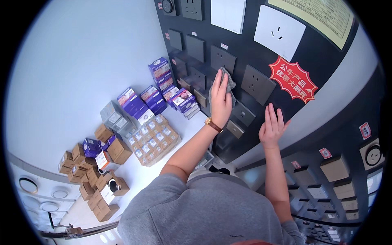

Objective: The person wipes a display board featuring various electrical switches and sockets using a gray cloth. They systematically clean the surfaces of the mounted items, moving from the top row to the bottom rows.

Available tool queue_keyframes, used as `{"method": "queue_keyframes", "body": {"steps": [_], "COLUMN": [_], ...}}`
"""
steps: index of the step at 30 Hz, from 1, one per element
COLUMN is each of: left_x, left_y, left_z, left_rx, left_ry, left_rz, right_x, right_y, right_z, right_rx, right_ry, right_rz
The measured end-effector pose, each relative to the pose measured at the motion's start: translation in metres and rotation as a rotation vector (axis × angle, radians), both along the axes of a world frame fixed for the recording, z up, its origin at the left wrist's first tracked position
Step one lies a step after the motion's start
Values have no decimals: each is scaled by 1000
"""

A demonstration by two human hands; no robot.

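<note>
My left hand [221, 104], with a wristwatch [213, 124] on its wrist, presses a grey cloth [230, 82] against a black display board [294, 108]. The cloth covers the lower edge of a dark grey socket plate [223, 58]; part of it is hidden under my fingers. Fingers stretched upward, my right hand [272, 128] rests at the board's right side and holds nothing. Just above it is another dark grey socket plate [258, 85]. A red starburst sticker [294, 79] with writing lies up and to its right. Smaller plates [244, 113] sit between my hands.
On the left, a white tabletop [137, 180] bears purple boxes [131, 101], a plastic-wrapped block of small cartons [156, 139] and several brown cardboard boxes [119, 151]. White switch and socket plates [279, 32] project from the board's top. A second display board [306, 159] stands at right.
</note>
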State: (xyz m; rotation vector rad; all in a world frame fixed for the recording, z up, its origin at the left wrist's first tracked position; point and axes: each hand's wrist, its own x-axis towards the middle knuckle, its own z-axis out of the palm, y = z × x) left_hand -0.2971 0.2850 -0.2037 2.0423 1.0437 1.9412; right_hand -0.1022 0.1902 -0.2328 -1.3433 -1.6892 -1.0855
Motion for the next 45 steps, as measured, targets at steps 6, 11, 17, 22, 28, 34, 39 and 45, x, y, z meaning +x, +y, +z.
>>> {"method": "queue_keyframes", "body": {"steps": [6, 11, 17, 22, 28, 34, 39, 45], "left_x": [6, 0, -42, -58, -74, -76, -57, -67], "left_y": [1, 5, 42, 92, 124, 126, 96, 64], "left_z": [42, -4, 19, 56, 62, 48, 28, 33], "left_rx": [140, 73, 49, 89, 34, -72, -100, -53], "left_ry": [31, 59, -137, -97, -211, -295, -258, -189], "left_rz": [-22, -41, 142, 116, 154, 143, 129, -3], "right_x": [1, 1, -1, 0, 0, 0, -1, 1], "right_y": [-1, -1, 0, 2, 1, 1, 2, 0], "right_z": [1, 1, 0, -1, -1, -1, 0, -3], "right_rx": [-1, -12, 9, 18, 13, 31, 32, 20], "right_ry": [1, 4, 19, 3, 1, 3, 1, -2], "right_rz": [5, 10, 10, -5, -8, -4, -2, -24]}}
